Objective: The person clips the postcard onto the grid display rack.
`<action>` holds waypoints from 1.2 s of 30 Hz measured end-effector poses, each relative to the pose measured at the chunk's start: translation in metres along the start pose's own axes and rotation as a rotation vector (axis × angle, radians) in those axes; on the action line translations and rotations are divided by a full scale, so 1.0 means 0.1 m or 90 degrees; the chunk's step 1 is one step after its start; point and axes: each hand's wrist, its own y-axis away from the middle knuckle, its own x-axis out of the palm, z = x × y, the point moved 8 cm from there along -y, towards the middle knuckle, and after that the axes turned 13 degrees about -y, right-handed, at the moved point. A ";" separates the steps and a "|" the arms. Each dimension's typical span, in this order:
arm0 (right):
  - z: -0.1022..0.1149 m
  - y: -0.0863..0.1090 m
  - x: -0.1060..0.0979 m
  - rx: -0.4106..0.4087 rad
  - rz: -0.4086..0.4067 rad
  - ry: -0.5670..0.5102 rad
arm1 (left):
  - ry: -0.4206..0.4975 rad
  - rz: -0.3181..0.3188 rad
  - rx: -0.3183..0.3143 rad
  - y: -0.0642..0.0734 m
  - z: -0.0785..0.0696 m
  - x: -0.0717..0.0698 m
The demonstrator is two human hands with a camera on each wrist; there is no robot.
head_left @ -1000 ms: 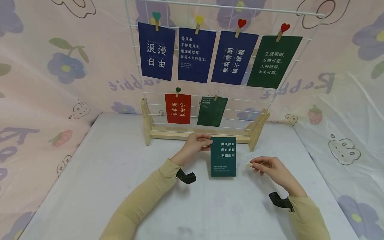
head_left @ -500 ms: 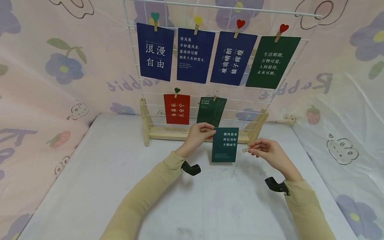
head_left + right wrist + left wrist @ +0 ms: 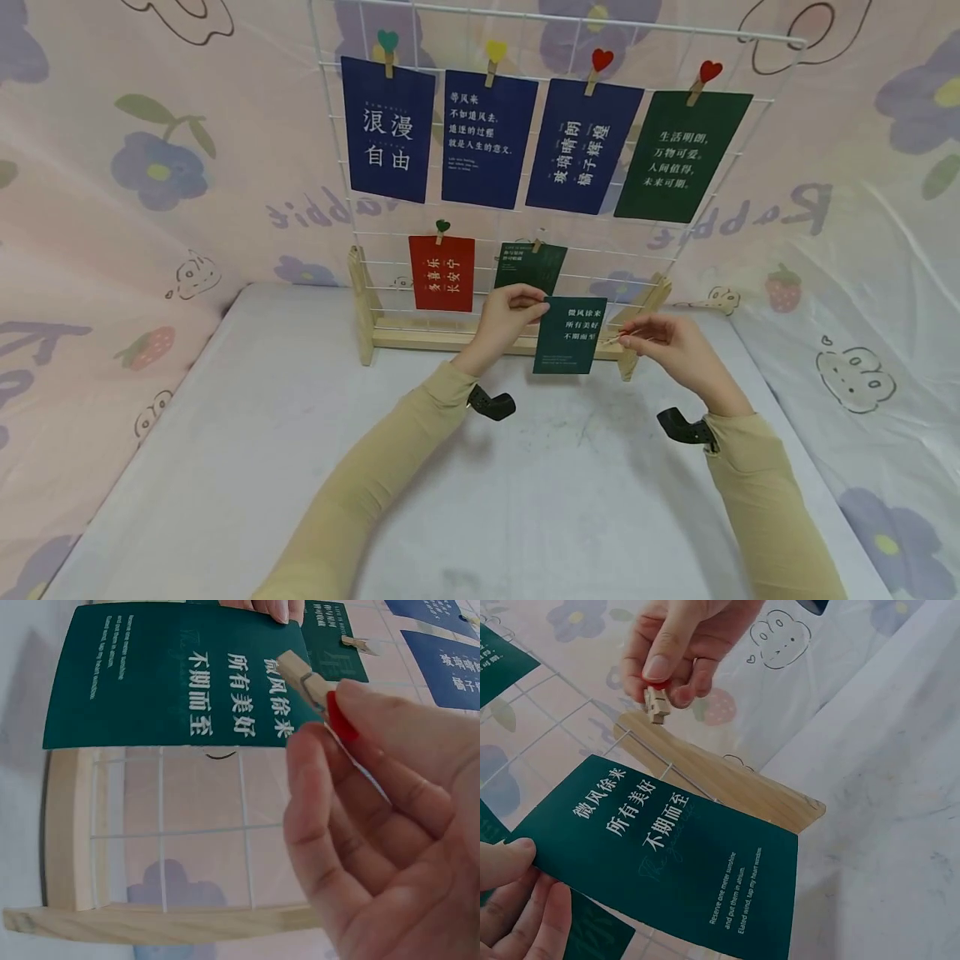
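A dark green card point(image 3: 568, 337) with white lettering is pinched at its upper left corner by my left hand point(image 3: 510, 323). It is held in front of the lower right part of a white wire grid rack point(image 3: 163, 832). My right hand point(image 3: 671, 346), just right of the card, pinches a small wooden clothespin point(image 3: 304, 675) between thumb and finger. A red piece point(image 3: 341, 718) on the clothespin shows at the fingertips. In the left wrist view the clothespin is apart from the card. Behind the left hand, a hanging green card point(image 3: 528, 265) is partly hidden.
Cards hang from the grid by heart-topped clothespins: blue ones point(image 3: 387, 129) and a green one point(image 3: 684, 154) above, a red one point(image 3: 442, 273) below. The rack stands on a wooden base point(image 3: 420, 337) with side feet, on a white-covered table point(image 3: 247, 450). Patterned cloth point(image 3: 150, 275) surrounds it.
Both hands have moved up and toward the rack, the left one also slightly right, carrying the card and the clothespin. The card now overlaps the wooden base in view.
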 end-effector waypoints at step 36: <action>0.46 -0.37 -0.38 -0.151 -0.213 -0.086 | -0.067 -0.116 0.123 -0.28 -0.43 0.09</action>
